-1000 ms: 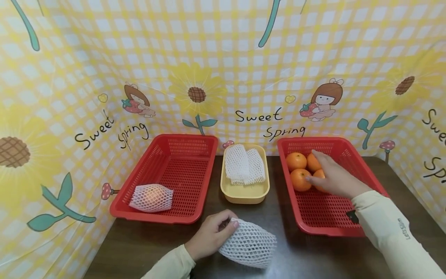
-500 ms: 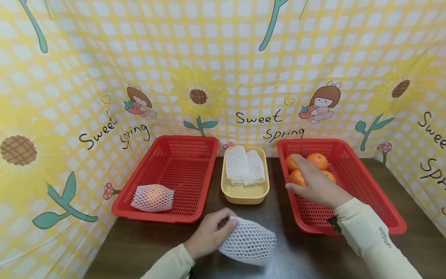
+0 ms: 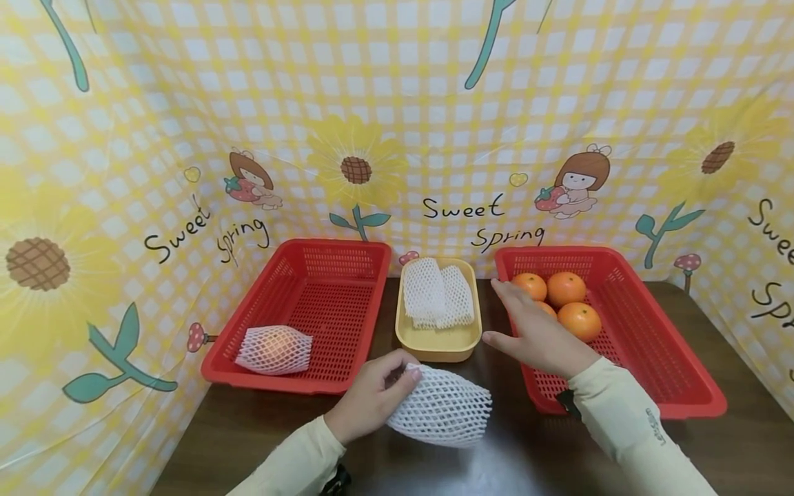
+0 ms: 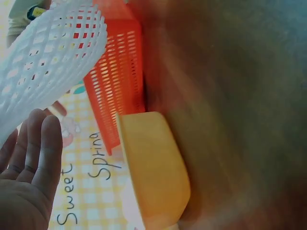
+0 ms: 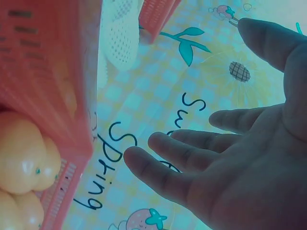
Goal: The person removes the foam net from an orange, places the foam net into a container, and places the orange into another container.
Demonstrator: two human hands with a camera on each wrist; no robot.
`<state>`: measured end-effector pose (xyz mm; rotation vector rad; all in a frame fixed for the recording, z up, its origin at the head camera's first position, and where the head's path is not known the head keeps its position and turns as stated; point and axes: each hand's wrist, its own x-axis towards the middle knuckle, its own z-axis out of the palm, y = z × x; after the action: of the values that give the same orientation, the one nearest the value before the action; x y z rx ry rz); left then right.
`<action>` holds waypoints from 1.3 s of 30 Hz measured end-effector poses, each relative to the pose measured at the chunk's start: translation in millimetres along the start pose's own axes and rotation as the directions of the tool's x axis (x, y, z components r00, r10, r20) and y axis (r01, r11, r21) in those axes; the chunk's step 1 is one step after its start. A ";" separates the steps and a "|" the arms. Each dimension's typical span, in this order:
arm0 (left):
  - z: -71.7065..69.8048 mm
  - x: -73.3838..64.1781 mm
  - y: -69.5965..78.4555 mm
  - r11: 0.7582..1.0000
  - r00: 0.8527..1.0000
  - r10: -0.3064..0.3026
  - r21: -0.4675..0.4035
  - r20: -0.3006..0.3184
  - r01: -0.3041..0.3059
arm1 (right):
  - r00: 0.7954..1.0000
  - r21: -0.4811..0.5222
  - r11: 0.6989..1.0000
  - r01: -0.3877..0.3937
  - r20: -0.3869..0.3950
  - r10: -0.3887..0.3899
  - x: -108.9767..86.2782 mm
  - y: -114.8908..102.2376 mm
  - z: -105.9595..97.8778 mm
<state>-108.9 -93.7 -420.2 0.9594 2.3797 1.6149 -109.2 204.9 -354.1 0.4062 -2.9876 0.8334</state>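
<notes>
My left hand (image 3: 372,398) pinches one end of a white foam fruit net (image 3: 442,406), which bulges out to the right over the table; the same net (image 4: 53,57) fills the upper left of the left wrist view. My right hand (image 3: 532,332) is over the left rim of the right red basket (image 3: 657,344), fingers spread and holding nothing. Those spread fingers (image 5: 158,172) also show in the right wrist view. Several oranges (image 3: 579,322) sit in that basket, one partly hidden behind the hand.
A yellow tub (image 3: 437,348) with folded foam nets (image 3: 428,293) stands between the baskets. In the left red basket (image 3: 335,296) lies an orange in a foam net (image 3: 275,349). A checked cloth (image 3: 397,89) hangs behind the dark table (image 3: 428,475).
My right hand has moved left from over the oranges to the basket's left rim, carrying nothing. The left hand, still holding the net, has risen slightly.
</notes>
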 end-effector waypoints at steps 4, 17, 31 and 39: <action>-6.7 6.2 5.3 1.000 1.000 -0.009 0.021 -0.023 0.010 | 1.000 0.018 1.000 0.002 0.000 -0.002 2.1 0.2 6.9; -33.4 30.2 20.3 0.994 0.997 -0.055 0.097 -0.050 0.059 | 1.000 0.038 0.999 0.018 -0.003 -0.018 7.3 -0.4 17.4; -67.6 81.3 23.3 0.993 0.977 -0.104 0.040 -0.185 0.113 | 0.997 0.088 0.993 0.072 0.002 -0.073 14.2 -12.7 25.0; -71.1 99.1 14.7 0.992 0.973 -0.090 0.070 -0.214 0.107 | 0.996 0.091 0.992 0.091 -0.008 -0.091 17.0 -17.7 46.0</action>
<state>-211.3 -92.2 -352.2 0.7002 2.6026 1.6708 -118.6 162.6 -383.1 0.5388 -2.9102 0.9632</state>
